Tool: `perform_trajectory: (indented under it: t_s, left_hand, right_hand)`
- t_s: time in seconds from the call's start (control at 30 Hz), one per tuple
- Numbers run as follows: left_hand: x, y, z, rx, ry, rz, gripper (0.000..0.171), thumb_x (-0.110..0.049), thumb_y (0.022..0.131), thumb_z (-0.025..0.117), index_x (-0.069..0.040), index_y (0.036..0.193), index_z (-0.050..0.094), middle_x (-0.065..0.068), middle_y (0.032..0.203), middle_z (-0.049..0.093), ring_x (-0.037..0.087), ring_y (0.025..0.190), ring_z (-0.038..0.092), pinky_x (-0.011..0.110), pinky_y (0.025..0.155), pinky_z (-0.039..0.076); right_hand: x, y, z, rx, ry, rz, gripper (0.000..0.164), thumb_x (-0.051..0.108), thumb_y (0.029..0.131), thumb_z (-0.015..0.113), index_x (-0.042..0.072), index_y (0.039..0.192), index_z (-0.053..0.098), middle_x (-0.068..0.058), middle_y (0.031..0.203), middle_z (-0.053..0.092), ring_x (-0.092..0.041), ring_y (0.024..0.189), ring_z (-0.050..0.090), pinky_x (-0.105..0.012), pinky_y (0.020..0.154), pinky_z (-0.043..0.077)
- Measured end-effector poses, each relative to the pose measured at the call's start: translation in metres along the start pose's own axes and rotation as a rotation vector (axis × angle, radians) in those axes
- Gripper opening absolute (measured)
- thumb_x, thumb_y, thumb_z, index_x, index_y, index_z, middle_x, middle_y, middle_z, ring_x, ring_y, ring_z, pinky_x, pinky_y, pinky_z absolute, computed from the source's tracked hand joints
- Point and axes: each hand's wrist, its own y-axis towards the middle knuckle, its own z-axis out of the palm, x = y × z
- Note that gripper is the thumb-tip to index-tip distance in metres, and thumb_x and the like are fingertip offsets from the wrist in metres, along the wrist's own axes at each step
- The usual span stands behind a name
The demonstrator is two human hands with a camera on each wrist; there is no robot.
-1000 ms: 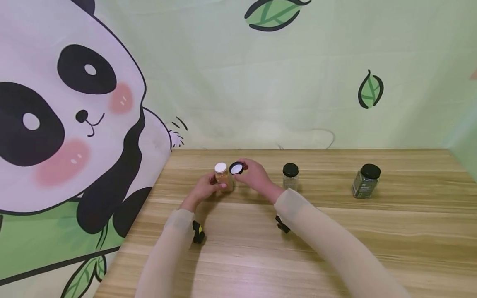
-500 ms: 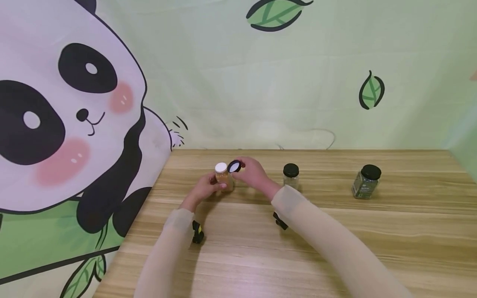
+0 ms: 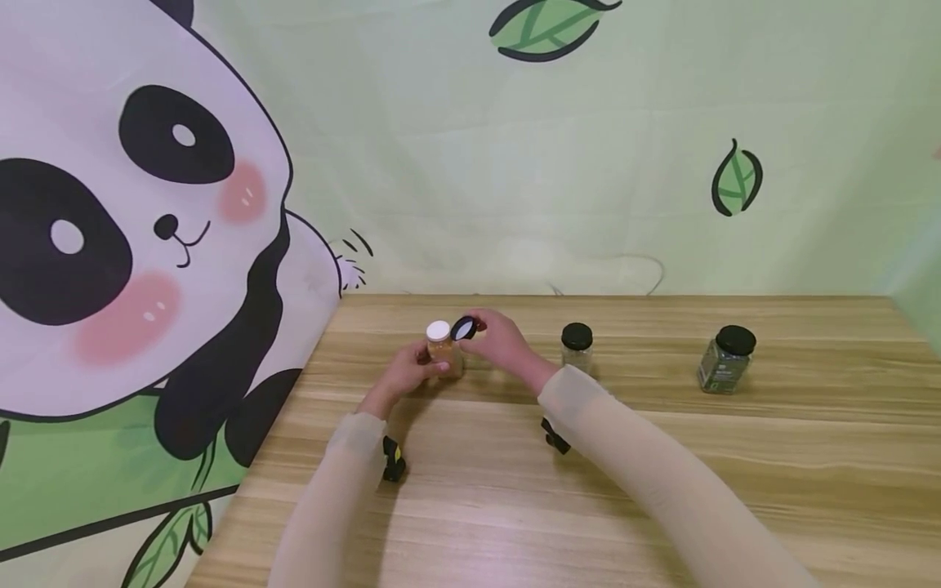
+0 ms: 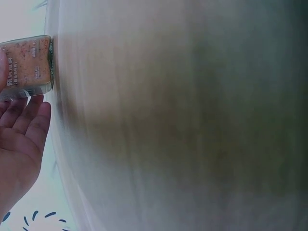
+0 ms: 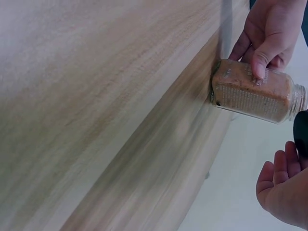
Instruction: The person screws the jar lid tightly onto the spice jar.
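A glass jar of orange-brown seasoning [image 3: 443, 352] stands upright at the left of the table, with a white disc across its mouth. My left hand [image 3: 408, 369] grips it from the left, thumb on the front face, as the right wrist view also shows on the jar [image 5: 252, 94]. Beside the jar's neck, my right hand [image 3: 501, 343] pinches a black screw lid [image 3: 464, 328]. The lid is tilted, its white inner face towards the camera. From the head view I cannot tell whether the lid touches the jar's rim.
A clear jar with a black lid [image 3: 577, 345] stands right of my right hand, partly behind the forearm. Farther right is another black-lidded jar [image 3: 726, 359] with dark contents. Behind the wooden table [image 3: 470, 506] hangs a panda-printed cloth [image 3: 456, 163].
Over the last second the black lid has come slightly closer to the jar and tipped more upright. The left hand and its jar stay in place.
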Motion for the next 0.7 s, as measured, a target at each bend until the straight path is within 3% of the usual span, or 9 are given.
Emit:
perform_trajectory:
  t_s: [0.37,0.53,0.7]
  left_hand:
    - [0.002,0.000,-0.002,0.005,-0.018,0.019,0.049,-0.015,0.100,0.066,-0.001,0.146,0.053,0.025,0.146,0.058,0.041,0.136,0.055,0.054,0.118,0.041]
    - [0.001,-0.002,-0.003,0.002,-0.008,0.015,0.048,-0.018,0.100,0.067,-0.004,0.145,0.055,0.023,0.138,0.064,0.034,0.120,0.061,0.049,0.109,0.047]
    - [0.002,-0.002,-0.002,-0.014,0.011,0.026,0.040,-0.016,0.100,0.067,-0.002,0.136,0.060,0.021,0.123,0.069,0.023,0.101,0.060,0.034,0.092,0.050]
  right_hand:
    - [0.006,0.006,0.007,-0.005,0.085,0.010,0.059,0.022,0.091,0.077,0.001,0.142,0.056,-0.019,0.133,0.066,-0.034,0.124,0.061,-0.044,0.104,0.053]
    - [0.009,0.008,0.017,-0.027,0.120,0.014,0.057,0.022,0.090,0.079,0.002,0.139,0.059,-0.019,0.131,0.068,-0.034,0.122,0.062,-0.045,0.103,0.053]
    - [0.012,0.010,0.024,-0.051,0.125,0.011,0.054,0.024,0.090,0.080,0.004,0.136,0.062,-0.017,0.130,0.070,-0.034,0.122,0.062,-0.047,0.103,0.052]
